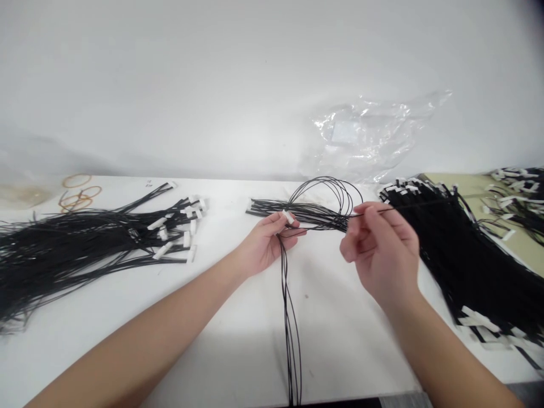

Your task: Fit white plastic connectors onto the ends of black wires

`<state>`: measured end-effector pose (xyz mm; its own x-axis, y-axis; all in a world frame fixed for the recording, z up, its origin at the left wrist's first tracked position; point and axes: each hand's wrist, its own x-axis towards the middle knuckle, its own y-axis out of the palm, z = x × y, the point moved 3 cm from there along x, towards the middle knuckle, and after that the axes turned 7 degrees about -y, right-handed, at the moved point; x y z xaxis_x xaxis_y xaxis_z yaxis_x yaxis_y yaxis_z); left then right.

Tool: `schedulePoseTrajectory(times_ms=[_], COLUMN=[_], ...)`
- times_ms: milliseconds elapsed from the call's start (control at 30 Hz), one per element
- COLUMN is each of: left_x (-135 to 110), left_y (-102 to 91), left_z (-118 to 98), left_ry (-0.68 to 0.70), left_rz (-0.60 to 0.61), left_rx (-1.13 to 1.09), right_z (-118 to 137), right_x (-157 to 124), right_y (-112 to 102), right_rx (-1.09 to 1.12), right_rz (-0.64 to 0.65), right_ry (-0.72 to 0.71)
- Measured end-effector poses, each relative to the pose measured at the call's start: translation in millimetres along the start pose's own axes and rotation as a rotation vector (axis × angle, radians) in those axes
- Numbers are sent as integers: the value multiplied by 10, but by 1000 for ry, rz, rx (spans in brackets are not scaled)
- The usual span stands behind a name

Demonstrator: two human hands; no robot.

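My left hand (276,238) pinches a white connector (288,216) from which several thin black wires run. Some of these wires (285,306) hang down toward the front edge, while others arch up in a loop (327,180) to the right. My right hand (382,243) has its thumb and fingers closed on a single black wire, which stretches out to the right past the fingers. Just behind both hands, a bundle of black wires (263,207) lies on the white table (238,340); my right hand covers its right end.
Black cables with white connectors (187,238) lie at the left, near orange rubber bands (79,198). A thick stack of black cables (476,260) lies at the right, with more cables (518,184) beyond. A clear plastic bag (374,136) rests against the wall.
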<state>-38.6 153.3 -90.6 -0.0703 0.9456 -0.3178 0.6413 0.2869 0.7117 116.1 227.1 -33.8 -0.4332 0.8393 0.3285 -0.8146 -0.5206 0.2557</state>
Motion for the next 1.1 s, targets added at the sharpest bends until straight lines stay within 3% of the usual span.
schedulePoseTrajectory(times_ms=[200,367,500,633,867,1100], left_x=[5,-3,-9,-8,-19,-38], left_y=[-16,-12,-6,-12,-18,20], left_z=[10,17,12,11,14,4], left_ry=[-1,-25,-18,-26,-38,-44], left_rz=[17,18,24,23,26,68], left_rx=[27,60,79,93,82,136], right_z=[222,300,287,203,125,73], right_x=[157,194,215,158,17,48], right_y=[-208,-271,-248,-170,8,-36], right_rx=[83,241,310,29,-634,-737], right_rz=[-322,-374,-307,-147,81,52], right_ry=[-108,-214,-150,-41,-365,-270])
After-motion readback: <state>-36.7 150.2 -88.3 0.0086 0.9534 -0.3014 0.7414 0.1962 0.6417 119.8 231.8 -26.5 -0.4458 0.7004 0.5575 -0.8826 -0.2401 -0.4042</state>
